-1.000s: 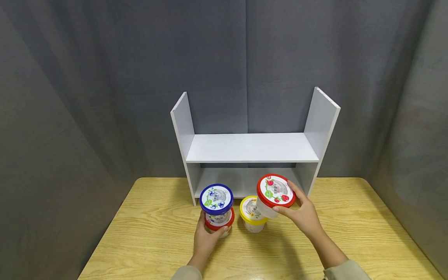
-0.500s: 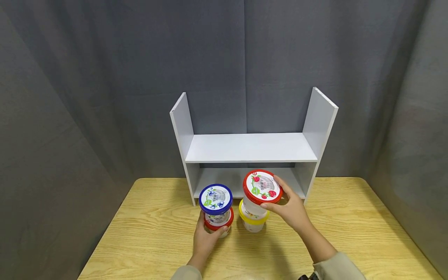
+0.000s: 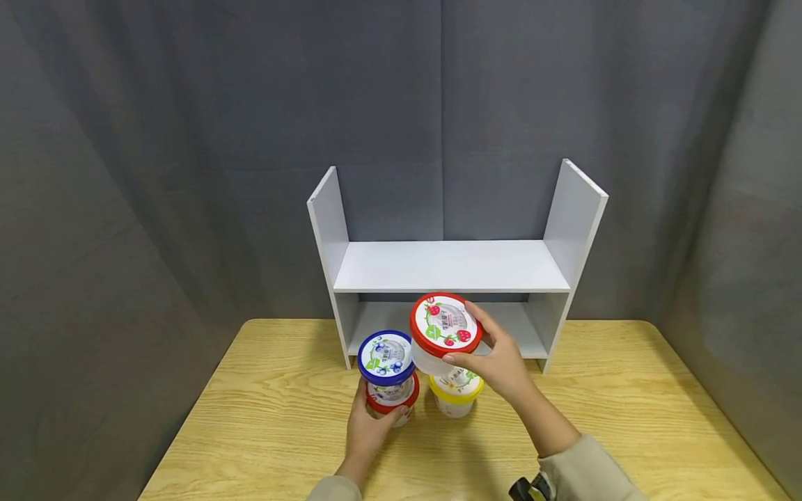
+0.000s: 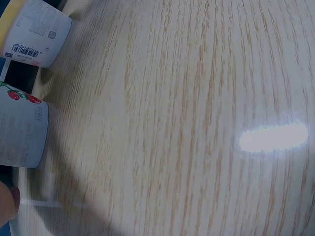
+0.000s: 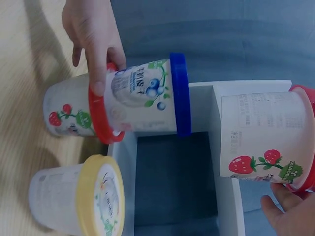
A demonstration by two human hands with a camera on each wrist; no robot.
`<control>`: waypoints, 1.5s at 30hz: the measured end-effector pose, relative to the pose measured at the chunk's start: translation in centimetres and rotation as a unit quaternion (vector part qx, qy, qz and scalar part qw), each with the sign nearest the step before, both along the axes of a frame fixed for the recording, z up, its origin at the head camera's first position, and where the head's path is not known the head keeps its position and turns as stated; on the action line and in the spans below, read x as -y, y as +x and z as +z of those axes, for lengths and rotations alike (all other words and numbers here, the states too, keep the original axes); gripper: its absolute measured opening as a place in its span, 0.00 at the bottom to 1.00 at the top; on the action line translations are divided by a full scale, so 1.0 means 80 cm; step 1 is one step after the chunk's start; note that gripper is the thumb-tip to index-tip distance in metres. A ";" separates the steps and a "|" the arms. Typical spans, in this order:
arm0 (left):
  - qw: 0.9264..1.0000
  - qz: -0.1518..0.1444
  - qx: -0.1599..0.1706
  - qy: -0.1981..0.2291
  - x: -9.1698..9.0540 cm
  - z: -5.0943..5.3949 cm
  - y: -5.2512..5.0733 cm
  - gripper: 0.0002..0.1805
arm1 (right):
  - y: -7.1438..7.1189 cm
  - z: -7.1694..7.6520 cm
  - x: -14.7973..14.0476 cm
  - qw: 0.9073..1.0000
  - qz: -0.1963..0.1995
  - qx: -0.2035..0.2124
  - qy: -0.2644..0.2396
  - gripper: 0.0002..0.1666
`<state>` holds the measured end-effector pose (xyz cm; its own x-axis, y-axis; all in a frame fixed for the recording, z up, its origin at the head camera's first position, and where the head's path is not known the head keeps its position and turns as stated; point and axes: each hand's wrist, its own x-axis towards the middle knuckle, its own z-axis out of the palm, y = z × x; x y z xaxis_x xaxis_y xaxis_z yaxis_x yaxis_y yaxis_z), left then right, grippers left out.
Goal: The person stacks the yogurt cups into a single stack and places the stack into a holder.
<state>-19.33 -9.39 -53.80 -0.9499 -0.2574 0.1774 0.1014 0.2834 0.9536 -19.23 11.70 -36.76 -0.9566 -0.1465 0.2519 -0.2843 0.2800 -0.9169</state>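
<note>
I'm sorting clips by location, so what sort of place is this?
Probably a curtained-off booth for tabletop work: gray curtains hang behind and on both sides of a wooden table, and a white shelf stands on it, with lidded tubs in front.

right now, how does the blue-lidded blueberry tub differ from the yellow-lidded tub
The blue-lidded blueberry tub rests on the lower red-lidded strawberry tub, while the yellow-lidded tub stands directly on the table. The blue lid shows printed blueberries; the yellow lid shows none. Both have pale bodies and lids facing up.
</note>
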 end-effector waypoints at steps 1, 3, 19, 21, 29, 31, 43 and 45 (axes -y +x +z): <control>1.000 -0.001 -0.001 -0.002 0.000 0.000 0.000 0.52 | 0.000 0.001 0.002 1.000 0.001 -0.003 0.001 0.50; 1.000 -0.001 -0.002 -0.003 -0.001 0.001 0.000 0.52 | -0.002 0.003 0.005 1.000 0.003 -0.004 0.002 0.50; 1.000 -0.019 0.001 0.007 0.002 0.001 0.000 0.52 | -0.017 0.005 0.040 0.999 0.031 0.000 -0.017 0.51; 1.000 -0.019 -0.009 0.000 0.002 0.001 0.001 0.52 | -0.020 0.004 0.045 0.999 0.035 0.004 -0.023 0.50; 0.999 -0.022 -0.032 -0.006 0.003 -0.001 0.001 0.50 | -0.026 0.006 0.071 0.997 0.062 0.008 -0.047 0.50; 0.999 -0.030 -0.036 0.007 0.003 -0.001 0.000 0.49 | -0.027 0.006 0.077 0.997 0.066 0.008 -0.045 0.51; 0.998 -0.019 -0.066 -0.012 0.002 -0.001 0.001 0.48 | -0.032 -0.002 0.094 0.998 0.054 0.013 -0.002 0.53; 0.998 -0.021 -0.063 -0.005 0.002 0.000 0.001 0.48 | -0.033 -0.002 0.095 0.999 0.051 0.013 0.004 0.54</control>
<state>-19.28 -9.54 -53.81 -0.9301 -0.2147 0.2980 0.2320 0.2854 0.9299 -21.84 4.07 -36.96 -0.9427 -0.2452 0.2264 -0.2885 0.2576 -0.9222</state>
